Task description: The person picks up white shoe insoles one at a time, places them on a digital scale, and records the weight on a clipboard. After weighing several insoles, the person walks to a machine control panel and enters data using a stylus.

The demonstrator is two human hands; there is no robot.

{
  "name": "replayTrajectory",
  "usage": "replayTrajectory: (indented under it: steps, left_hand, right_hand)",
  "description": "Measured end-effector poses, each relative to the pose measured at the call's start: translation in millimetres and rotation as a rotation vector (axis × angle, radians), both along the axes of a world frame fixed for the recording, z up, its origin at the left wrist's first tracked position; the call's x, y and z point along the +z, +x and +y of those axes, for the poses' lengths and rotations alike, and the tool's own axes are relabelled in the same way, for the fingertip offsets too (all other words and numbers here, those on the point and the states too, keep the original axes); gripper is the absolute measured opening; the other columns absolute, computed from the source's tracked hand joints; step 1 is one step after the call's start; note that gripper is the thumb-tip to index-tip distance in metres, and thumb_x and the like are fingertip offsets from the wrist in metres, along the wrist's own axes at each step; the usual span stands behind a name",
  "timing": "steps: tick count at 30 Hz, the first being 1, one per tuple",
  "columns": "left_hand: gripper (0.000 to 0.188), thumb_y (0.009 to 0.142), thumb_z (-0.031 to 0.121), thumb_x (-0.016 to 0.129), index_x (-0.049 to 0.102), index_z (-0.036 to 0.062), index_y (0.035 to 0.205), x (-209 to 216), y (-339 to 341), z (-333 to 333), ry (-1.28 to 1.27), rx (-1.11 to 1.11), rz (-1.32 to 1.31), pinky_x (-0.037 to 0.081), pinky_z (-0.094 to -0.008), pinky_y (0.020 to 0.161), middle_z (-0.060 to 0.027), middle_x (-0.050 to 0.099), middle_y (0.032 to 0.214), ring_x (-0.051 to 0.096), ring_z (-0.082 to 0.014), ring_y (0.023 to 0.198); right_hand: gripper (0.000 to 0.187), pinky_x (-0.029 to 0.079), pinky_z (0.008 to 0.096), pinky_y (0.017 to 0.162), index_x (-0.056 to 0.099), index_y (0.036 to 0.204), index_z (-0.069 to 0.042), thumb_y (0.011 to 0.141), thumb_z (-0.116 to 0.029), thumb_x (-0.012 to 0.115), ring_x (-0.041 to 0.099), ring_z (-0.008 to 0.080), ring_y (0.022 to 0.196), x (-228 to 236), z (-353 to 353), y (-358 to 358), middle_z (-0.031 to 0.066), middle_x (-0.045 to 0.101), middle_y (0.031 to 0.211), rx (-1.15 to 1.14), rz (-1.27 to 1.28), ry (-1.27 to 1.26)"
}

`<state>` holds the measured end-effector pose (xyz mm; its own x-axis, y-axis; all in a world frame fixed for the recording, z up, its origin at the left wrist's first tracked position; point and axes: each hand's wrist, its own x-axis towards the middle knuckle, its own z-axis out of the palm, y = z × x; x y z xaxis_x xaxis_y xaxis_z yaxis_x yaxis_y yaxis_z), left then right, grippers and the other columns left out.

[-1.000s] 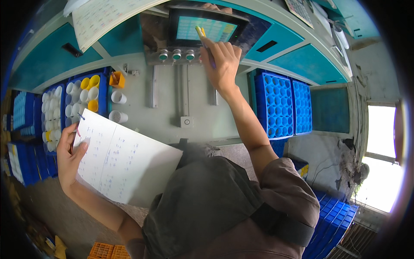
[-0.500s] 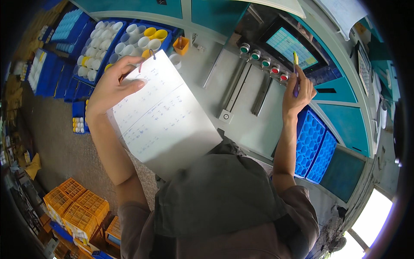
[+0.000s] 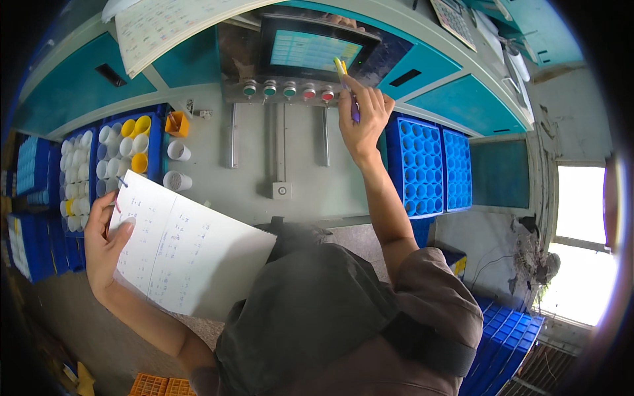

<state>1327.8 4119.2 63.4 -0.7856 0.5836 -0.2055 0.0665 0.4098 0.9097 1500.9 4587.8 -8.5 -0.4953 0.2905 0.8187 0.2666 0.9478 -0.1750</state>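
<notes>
My left hand [image 3: 105, 241] grips the edge of a white notebook [image 3: 191, 257] of handwritten pages bound with small rings, thumb on top and fingers behind. The notebook lies tilted in front of my chest. In my right hand [image 3: 366, 119] is a purple pen [image 3: 354, 109] with a yellow-green end pointing up. That end is at the lower right of a lit touchscreen [image 3: 314, 49]; whether it touches the glass I cannot tell. Beneath the screen runs a row of green buttons [image 3: 269, 88] and red buttons [image 3: 327, 96].
Blue crates [image 3: 158, 132] of white and yellow cups stand at the left. An orange box [image 3: 177, 123] and two loose cups [image 3: 178, 151] are beside them. Blue trays with round cells [image 3: 421, 165] sit at the right. A paper sheet [image 3: 165, 23] overhangs at the top.
The view has turned to the right. My right hand with the pen is now nearer the screen's lower right. The notebook is lower and further left in view, still in my left hand.
</notes>
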Motion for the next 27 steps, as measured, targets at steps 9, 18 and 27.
replayTrajectory:
  steps: [9, 18, 27]
  left_hand:
    - [0.052, 0.091, 0.009, 0.072, 0.055, -0.0019, 0.139, 2, -1, 1, -0.010, 0.001, 0.018, 0.050, -0.0290, 0.095, -0.0163, 0.071, 0.125, 0.067, -0.0161, 0.110]
    - [0.053, 0.091, 0.012, 0.072, 0.054, -0.0022, 0.139, 2, 0, 2, 0.001, 0.007, 0.019, 0.050, -0.0283, 0.095, -0.0160, 0.071, 0.124, 0.067, -0.0159, 0.110]
    - [0.053, 0.091, 0.012, 0.072, 0.055, -0.0018, 0.139, 1, -2, 2, -0.026, 0.006, 0.013, 0.049, -0.0282, 0.096, -0.0160, 0.071, 0.124, 0.066, -0.0163, 0.110]
  right_hand:
    - [0.025, 0.037, 0.0339, 0.081, 0.077, 0.112, -0.011, 0.088, -0.006, 0.073, 0.058, 0.0175, 0.072, 8, 7, -10, 0.0009, 0.063, 0.075, -0.032, 0.044, 0.032]
    - [0.020, 0.036, 0.0354, 0.079, 0.077, 0.106, -0.011, 0.087, -0.007, 0.073, 0.059, 0.0173, 0.074, -10, 3, -2, 0.0010, 0.065, 0.077, -0.011, -0.025, -0.001]
    - [0.028, 0.037, 0.0366, 0.078, 0.076, 0.109, -0.012, 0.082, -0.006, 0.077, 0.059, 0.0177, 0.074, -5, -13, -29, -0.0010, 0.065, 0.077, 0.157, -0.048, 0.029]
